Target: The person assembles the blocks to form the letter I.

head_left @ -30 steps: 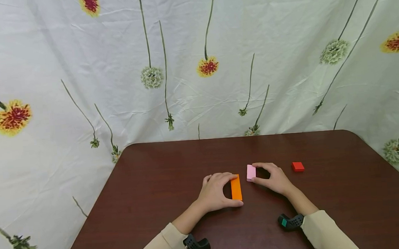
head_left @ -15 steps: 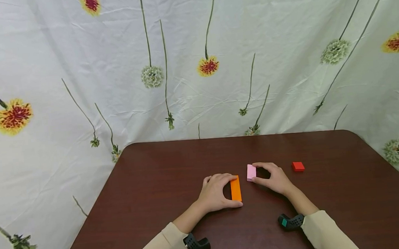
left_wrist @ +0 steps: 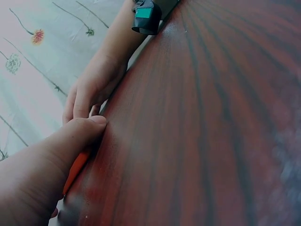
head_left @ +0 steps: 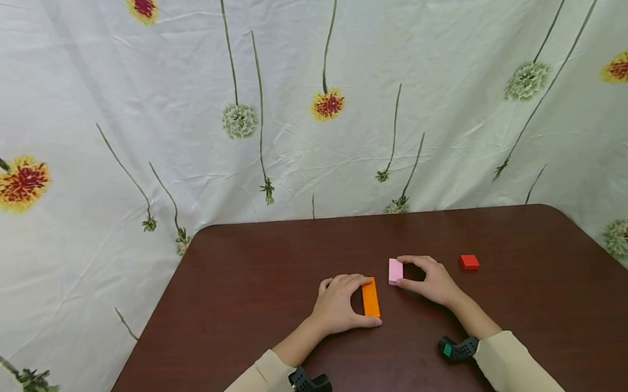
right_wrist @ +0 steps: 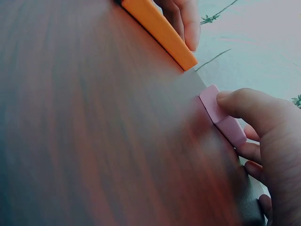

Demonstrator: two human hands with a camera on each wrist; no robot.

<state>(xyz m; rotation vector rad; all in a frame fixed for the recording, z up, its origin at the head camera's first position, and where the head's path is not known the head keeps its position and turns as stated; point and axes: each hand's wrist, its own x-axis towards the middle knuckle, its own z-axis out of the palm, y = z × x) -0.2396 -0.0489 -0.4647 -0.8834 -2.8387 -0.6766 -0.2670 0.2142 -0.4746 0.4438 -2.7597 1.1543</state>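
Note:
A long orange block lies on the dark wood table, its length pointing away from me. My left hand grips it by its two ends, thumb at the near end and fingers at the far end. A shorter pink block lies a little farther off to the right, apart from the orange one. My right hand pinches it between thumb and fingers. The right wrist view shows my thumb on the pink block, with the orange block beyond. In the left wrist view my thumb mostly hides the orange block.
A small red block sits on the table to the right of my right hand. A white cloth with printed flowers hangs behind the table's far edge. Dark bands with small housings are on both wrists.
My left hand and the orange block have shifted very slightly toward me and to the left. The right hand, the pink block and the red block stay where they were.

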